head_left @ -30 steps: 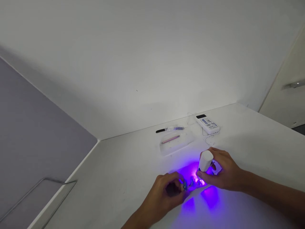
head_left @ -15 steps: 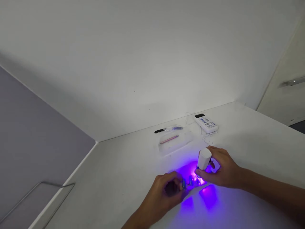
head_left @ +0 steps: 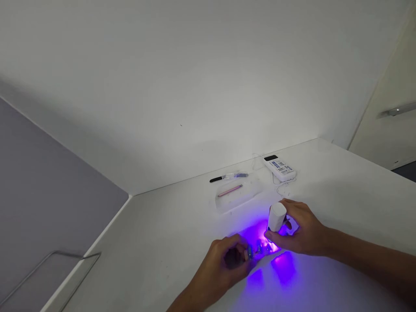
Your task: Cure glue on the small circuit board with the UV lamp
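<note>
My right hand (head_left: 300,232) is closed round a small white lamp (head_left: 276,217) that throws violet light down onto the white table (head_left: 162,247). Under the beam lie a few small bluish pieces in a row (head_left: 258,248). My left hand (head_left: 224,264) is curled with its fingertips pinching the left end of that row, where a small dark part shows between the fingers. The two hands are a few centimetres apart.
Behind the hands lies a clear tray (head_left: 238,195) with a thin pink stick in it. A black-tipped pen or syringe (head_left: 229,177) and a white power bank (head_left: 279,168) with a thin white cable lie near the wall. The table's left edge (head_left: 94,255) borders a grey floor.
Both hands hold the same pose over the lit pieces. The view has shifted slightly, so everything sits a little further left and up.
</note>
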`<state>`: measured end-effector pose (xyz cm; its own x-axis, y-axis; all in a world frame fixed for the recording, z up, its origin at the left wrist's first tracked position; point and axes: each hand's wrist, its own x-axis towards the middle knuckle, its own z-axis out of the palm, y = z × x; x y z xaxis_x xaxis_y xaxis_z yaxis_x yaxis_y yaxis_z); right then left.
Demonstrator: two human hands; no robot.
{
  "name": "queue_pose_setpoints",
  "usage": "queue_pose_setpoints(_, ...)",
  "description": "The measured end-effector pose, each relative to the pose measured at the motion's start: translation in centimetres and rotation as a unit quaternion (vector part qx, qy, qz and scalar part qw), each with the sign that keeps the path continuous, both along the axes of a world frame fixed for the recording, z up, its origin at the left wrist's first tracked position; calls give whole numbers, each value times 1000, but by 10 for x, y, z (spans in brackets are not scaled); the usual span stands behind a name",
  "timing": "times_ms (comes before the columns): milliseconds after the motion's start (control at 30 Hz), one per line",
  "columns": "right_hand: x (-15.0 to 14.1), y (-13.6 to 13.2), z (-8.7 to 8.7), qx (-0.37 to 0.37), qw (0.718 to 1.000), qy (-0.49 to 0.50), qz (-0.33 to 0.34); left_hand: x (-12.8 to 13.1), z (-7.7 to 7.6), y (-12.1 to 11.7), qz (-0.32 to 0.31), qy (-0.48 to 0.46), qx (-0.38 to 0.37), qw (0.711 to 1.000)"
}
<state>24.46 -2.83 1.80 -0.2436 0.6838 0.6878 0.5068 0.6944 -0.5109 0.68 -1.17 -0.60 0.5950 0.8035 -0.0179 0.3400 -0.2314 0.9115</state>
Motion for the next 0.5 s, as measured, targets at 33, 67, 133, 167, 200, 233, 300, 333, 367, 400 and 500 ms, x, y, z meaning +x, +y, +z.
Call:
queue_pose_setpoints(33, 0, 0, 0, 0, 1000, -1, 1, 0, 0, 0, 1, -1, 2, 1000)
queue_pose_setpoints(67, 0, 0, 1, 1, 1000, 0, 3, 0, 1, 0, 2, -4, 4, 1000)
queue_pose_setpoints(133, 0, 0, 1, 6, 1000, 5, 9, 1, 2, 0, 3, -8, 8, 1000)
queue_pose_setpoints(167, 0, 0, 1, 5, 1000, 7, 13, 1, 2, 0, 1, -8, 9, 1000)
queue_pose_setpoints(200, 0, 0, 2, 4, 1000, 8, 16, 1, 2, 0, -1, -8, 9, 1000)
queue_pose_setpoints(233, 0, 0, 2, 1, 1000, 8, 17, 2, 3, 0, -3, -9, 9, 1000)
queue_pose_setpoints(300, 1, -1, 2, 0, 1000, 4, 16, 2, 3, 0, -6, -16, 8, 1000)
queue_pose_setpoints(333, 1, -1, 2, 0, 1000, 4, 15, 2, 2, 0, -8, -20, 7, 1000)
queue_pose_setpoints(367, 1, -1, 2, -1, 1000, 4, 14, 2, 2, 0, -8, -22, 5, 1000)
queue_pose_setpoints(400, 1, -1, 2, -3, 1000, 5, 15, 2, 2, 0, -7, -23, 4, 1000)
queue_pose_setpoints(500, 1, -1, 2, 6, 1000, 7, 14, 2, 2, 0, -4, -16, 3, 1000)
